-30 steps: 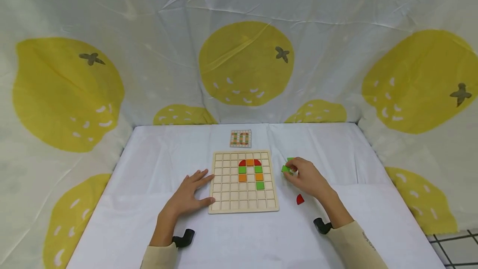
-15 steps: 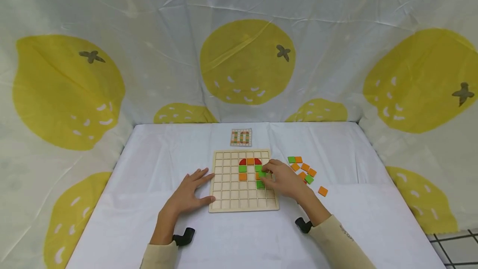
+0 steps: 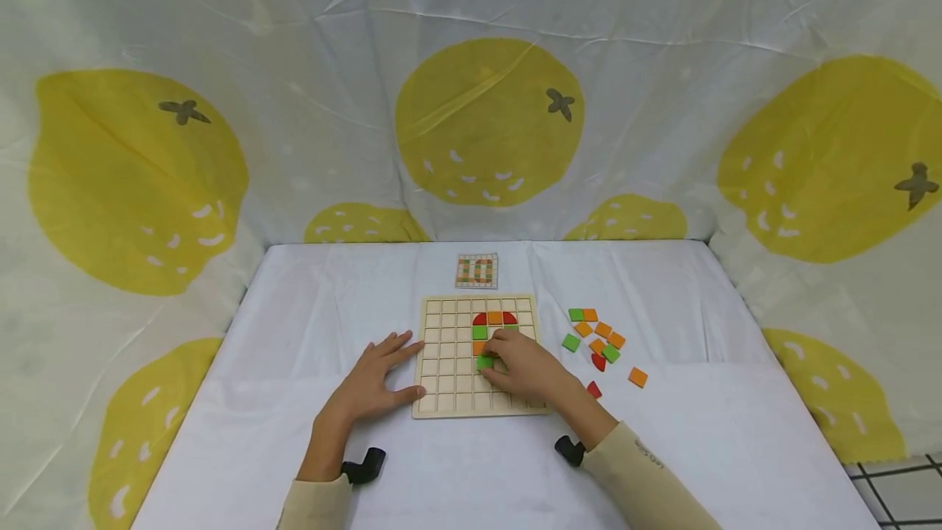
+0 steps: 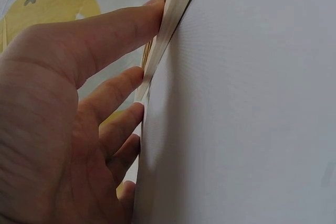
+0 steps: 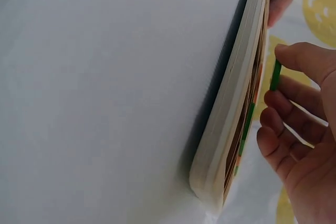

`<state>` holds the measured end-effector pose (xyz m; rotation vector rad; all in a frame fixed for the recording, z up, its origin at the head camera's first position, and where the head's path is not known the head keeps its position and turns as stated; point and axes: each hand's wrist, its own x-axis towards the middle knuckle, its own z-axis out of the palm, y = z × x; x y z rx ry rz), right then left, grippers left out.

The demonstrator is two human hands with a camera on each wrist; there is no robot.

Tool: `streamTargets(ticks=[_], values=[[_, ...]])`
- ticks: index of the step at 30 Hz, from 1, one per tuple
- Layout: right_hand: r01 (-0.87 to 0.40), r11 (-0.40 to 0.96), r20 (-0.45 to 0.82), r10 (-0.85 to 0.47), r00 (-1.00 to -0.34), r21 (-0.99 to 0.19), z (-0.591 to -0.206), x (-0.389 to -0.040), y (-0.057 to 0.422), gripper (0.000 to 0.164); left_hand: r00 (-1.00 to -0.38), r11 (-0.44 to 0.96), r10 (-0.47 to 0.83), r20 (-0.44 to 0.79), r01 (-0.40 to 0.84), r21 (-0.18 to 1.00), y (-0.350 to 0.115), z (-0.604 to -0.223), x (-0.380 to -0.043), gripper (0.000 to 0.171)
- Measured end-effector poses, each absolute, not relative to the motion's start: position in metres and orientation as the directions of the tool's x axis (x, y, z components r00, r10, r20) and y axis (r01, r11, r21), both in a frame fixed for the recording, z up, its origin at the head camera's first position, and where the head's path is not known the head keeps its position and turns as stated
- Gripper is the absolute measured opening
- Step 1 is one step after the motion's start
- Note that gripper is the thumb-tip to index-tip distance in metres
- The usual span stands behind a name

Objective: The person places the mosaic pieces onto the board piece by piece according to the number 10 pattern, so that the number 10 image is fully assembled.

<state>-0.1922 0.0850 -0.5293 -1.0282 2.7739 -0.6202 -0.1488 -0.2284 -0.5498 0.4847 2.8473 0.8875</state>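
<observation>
A wooden grid board (image 3: 445, 389) lies on the white cloth, with red, orange and green tiles set in an arch. Between thumb and fingertip my right hand (image 3: 524, 365) pinches a green square tile (image 3: 483, 362), held just below the orange tile (image 3: 478, 348) of the arch's left column. In the right wrist view the green tile (image 5: 275, 74) stands edge-on, slightly off the board. My left hand (image 3: 371, 381) has its fingers spread, and its thumb and fingertips touch the board's left edge. The right hand hides the lower part of the arch's right column.
Several loose orange squares (image 3: 638, 377) and green squares (image 3: 571, 343) lie right of the board, with two red quarter-round pieces (image 3: 598, 362) near them. A small pattern card (image 3: 477, 271) lies behind the board. A lemon-print curtain (image 3: 489, 121) rises at the back.
My right hand has moved left from the loose tiles onto the board, carrying a green tile to the arch's left column. The left hand stays at the board's edge.
</observation>
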Motion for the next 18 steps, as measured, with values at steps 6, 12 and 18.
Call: streamTargets(ticks=[6,12,18], values=[[-0.588,0.705,0.007,-0.638,-0.770,-0.396,-0.5318,-0.1898,0.0792,0.029,-0.943,0.784,0.333,-0.025,0.262,0.563,-0.2285,-0.5502,-0.1498,0.078],[-0.573,0.717,-0.015,-0.629,-0.777,-0.398,-0.5308,-0.1874,0.0771,0.031,-0.941,0.778,0.338,-0.014,0.271,0.567,-0.2286,-0.5508,-0.1496,0.078],[-0.568,0.713,-0.013,-0.628,-0.778,-0.412,-0.5306,-0.1875,0.0763,0.027,-0.940,0.779,0.340,-0.015,0.273,0.565,-0.2287,-0.5510,-0.1498,0.079]])
